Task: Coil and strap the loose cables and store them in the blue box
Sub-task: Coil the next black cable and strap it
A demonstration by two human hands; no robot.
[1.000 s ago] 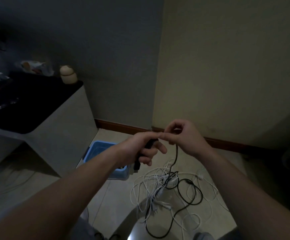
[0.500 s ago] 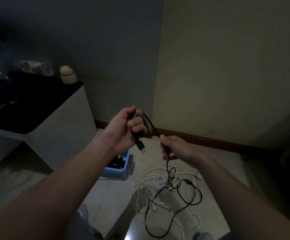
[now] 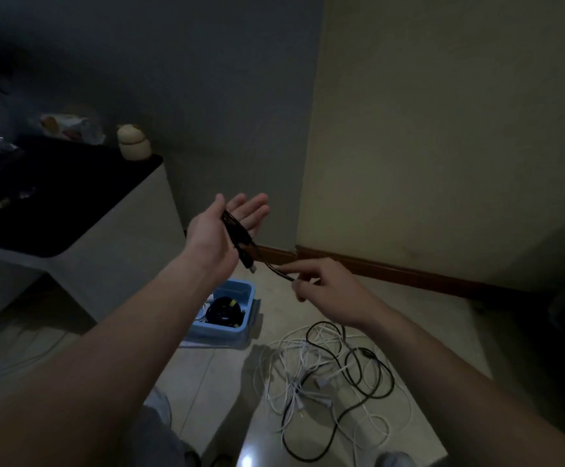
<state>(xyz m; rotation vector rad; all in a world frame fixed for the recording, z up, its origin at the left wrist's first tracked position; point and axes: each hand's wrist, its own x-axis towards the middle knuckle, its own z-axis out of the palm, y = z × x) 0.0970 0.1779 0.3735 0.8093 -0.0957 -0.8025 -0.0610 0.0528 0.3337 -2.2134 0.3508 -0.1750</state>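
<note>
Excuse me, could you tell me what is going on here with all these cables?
A person is winding a black cable by hand. Its loops lie across the open left hand, while the right hand pinches the cable's free run. A blue box on the floor already holds one coiled black cable. A tangle of white and black cables lies loose beside it, not yet coiled.

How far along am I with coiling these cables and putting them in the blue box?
Done: one strapped black coil already sits in the box. In hand: a black cable lies looped across your open left hand, and your right hand pinches its free run. Left: finish and strap that coil, box it, then work through the tangled white and black pile.
</note>
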